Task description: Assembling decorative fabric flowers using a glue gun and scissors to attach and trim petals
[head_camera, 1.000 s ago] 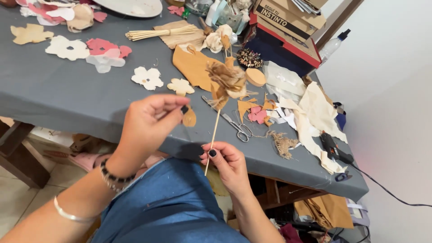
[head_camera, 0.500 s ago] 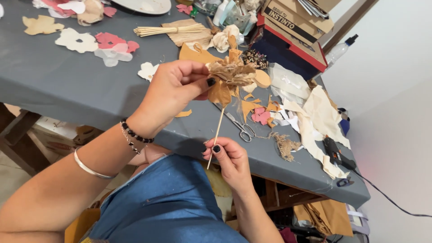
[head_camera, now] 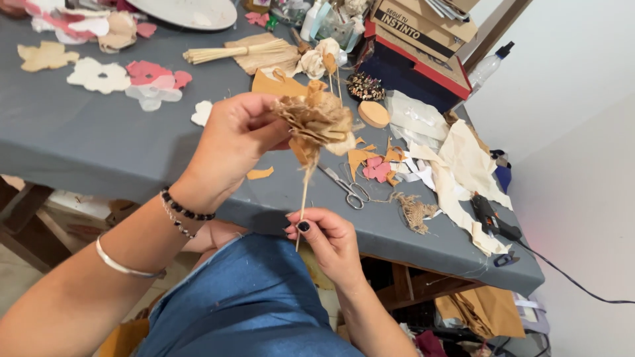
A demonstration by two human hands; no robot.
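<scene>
Two hands hold one paper flower on a thin stick above the table's near edge.

The grey table [head_camera: 79,152] carries one pair of scissors [head_camera: 347,190] near its front edge, one glue gun [head_camera: 493,218] toward the right corner, and several flat flower cut-outs [head_camera: 99,75] at the far left. The left hand [head_camera: 235,139] pinches the flower [head_camera: 317,119] at its crumpled tan head; the right hand [head_camera: 331,238] grips the stick [head_camera: 304,198] at its lower end. The flower looks light, soft and easily crushed; the stick, stiff but snappable, seems the safer hold.
</scene>
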